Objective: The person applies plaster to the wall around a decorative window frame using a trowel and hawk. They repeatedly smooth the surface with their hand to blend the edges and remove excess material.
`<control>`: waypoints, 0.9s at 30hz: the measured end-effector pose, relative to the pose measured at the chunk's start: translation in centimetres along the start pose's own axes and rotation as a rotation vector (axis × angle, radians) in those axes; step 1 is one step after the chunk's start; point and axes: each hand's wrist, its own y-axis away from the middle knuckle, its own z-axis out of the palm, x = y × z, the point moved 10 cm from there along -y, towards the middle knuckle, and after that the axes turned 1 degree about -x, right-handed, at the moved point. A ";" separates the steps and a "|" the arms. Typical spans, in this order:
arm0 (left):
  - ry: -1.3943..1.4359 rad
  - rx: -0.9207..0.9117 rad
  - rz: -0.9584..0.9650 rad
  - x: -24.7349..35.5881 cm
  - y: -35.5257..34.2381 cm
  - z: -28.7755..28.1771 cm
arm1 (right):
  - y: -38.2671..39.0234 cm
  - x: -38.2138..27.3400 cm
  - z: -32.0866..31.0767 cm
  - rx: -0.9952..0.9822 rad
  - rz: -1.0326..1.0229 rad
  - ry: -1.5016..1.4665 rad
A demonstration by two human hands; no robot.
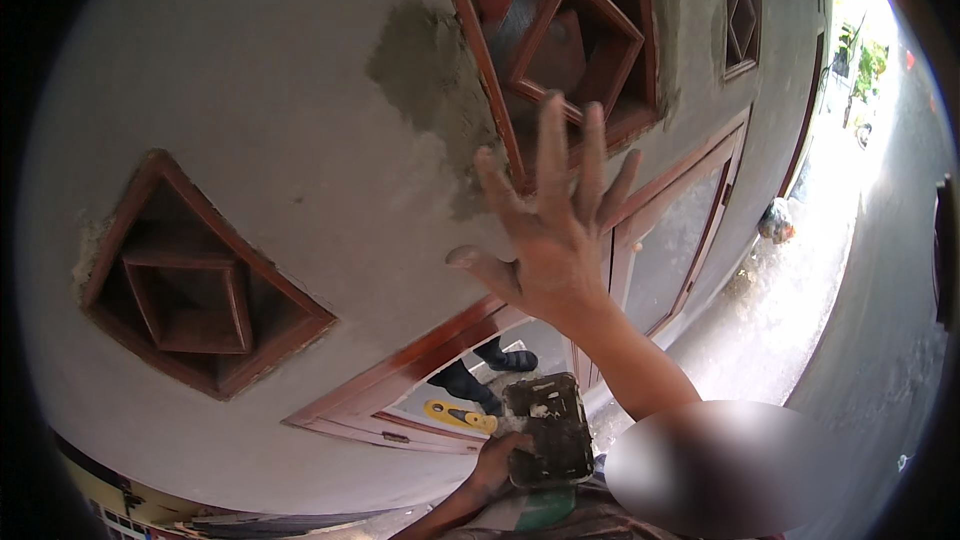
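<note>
Pale gray wall fills most of the view and bends at its edges. Three brown wooden frames are set in it, each with a smaller wooden square turned inside: a big one up high, one at the left, and a small one far up at the right. Beside the big frame, on its left, is a dark patch that looks damp. Lower down are brown-edged doors with pale panels.

My right hand is up in front of the wall, just by the big frame's bottom edge. Its fingers are spread wide and it has hold of nothing. I cannot tell if the fingertips touch the wood.

My left hand is low down and holds a dark tub with gray smears on it. The thumb lies over the tub, but the other fingers are hidden, so I cannot tell how far they bend. Just beside the tub is a tool with a yellow handle. Dark shoes show close by.

Off to the right, a bright path runs past a full bag to green plants.
</note>
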 end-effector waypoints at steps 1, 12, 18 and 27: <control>-0.010 -0.007 0.021 0.4 0.0 0.2 | -0.3 0.1 -1.2 0.059 0.008 -0.033; 0.253 0.046 -0.225 2.9 2.7 2.2 | -2.2 1.2 -3.5 0.238 -0.244 -0.158; 0.100 0.047 -0.054 3.4 2.9 1.6 | -5.2 3.9 -8.4 0.370 -0.075 -0.446; 0.132 -0.080 0.006 3.1 0.8 1.2 | -7.1 -1.5 -0.5 0.036 -0.122 -0.099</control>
